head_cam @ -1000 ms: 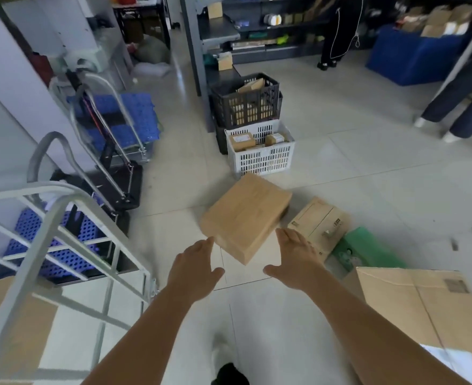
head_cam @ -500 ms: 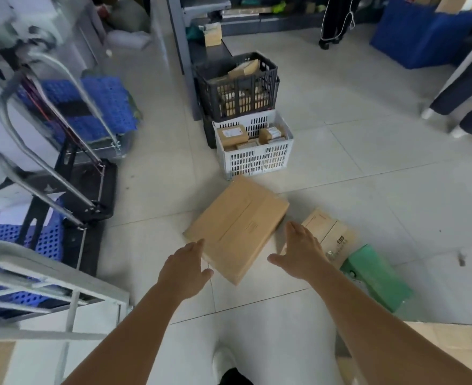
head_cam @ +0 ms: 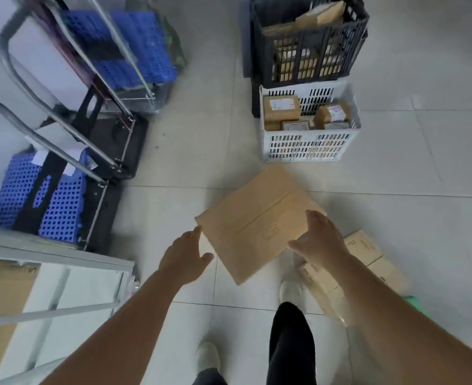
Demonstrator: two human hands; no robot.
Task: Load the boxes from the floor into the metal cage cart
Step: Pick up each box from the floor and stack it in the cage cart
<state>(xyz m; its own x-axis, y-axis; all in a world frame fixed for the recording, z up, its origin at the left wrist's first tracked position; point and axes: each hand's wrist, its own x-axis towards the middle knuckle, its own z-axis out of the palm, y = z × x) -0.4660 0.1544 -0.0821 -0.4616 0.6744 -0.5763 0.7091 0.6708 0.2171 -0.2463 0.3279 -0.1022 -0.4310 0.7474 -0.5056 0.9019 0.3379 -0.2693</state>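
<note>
Tiled floor (head_cam: 190, 162), flat tan box (head_cam: 257, 220), apparently sealed

Both hands outstretched, left (head_cam: 184, 252) spread, right (head_cam: 319, 238) fingers extended.

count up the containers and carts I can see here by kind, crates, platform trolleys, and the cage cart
Crates: 2, a black crate stacked above a white crate
Platform trolleys: 2, and
Cage cart: 1
Total: 5
</note>
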